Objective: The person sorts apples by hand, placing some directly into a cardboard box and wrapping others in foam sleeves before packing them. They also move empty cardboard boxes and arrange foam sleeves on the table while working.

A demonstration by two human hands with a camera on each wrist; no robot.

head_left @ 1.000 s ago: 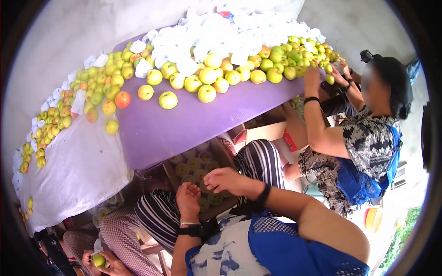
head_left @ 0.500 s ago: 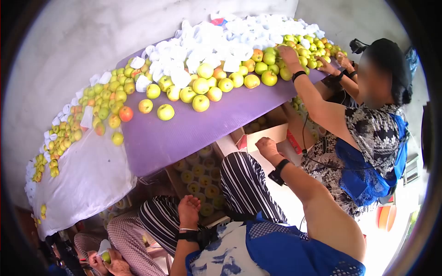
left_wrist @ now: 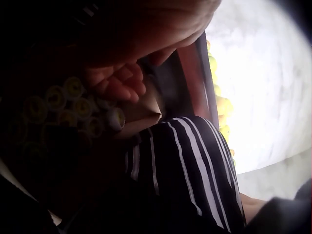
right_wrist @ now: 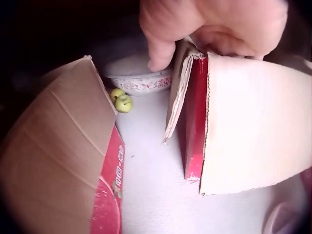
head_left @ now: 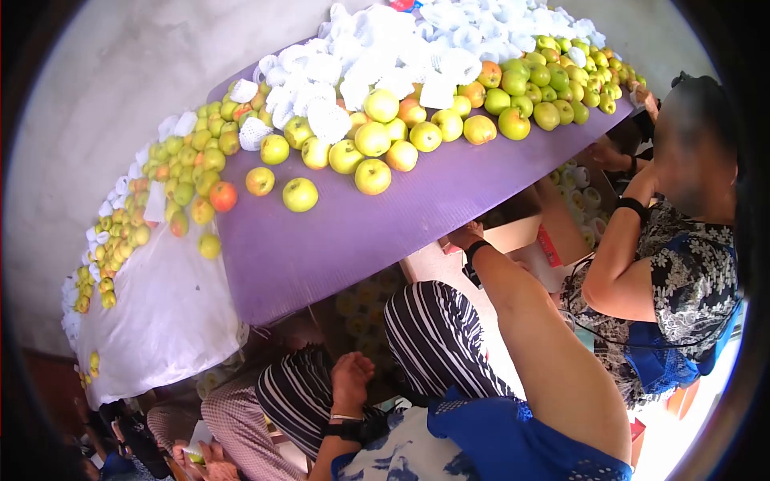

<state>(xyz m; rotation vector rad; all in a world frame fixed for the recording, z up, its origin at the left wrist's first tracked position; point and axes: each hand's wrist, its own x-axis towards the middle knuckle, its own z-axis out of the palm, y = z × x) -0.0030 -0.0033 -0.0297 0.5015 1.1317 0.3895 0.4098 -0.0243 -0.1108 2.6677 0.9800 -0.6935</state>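
My right hand [right_wrist: 214, 24] grips the upper edge of an open cardboard box [right_wrist: 258, 126] with red printed sides. The thumb lies on one side of the wall and the fingers on the other. In the head view this hand [head_left: 465, 235] is partly hidden under the edge of the purple table mat [head_left: 337, 248]. Held low by my striped knee [head_left: 429, 329], my left hand [head_left: 351, 381] has its fingers loosely curled around nothing. The left wrist view shows it over apples in foam sleeves [left_wrist: 74, 87], in deep shadow.
Many loose apples [head_left: 373, 176] and a heap of white foam sleeves [head_left: 361, 48] lie on the table. A second cardboard box [right_wrist: 63, 141], two green apples [right_wrist: 124, 103] and a patterned basin [right_wrist: 141, 84] are below. Another person [head_left: 658, 256] sits at the right.
My right hand has gone from near my left hand out to the cardboard box under the table edge. The person at the right has drawn an arm back from the apples.
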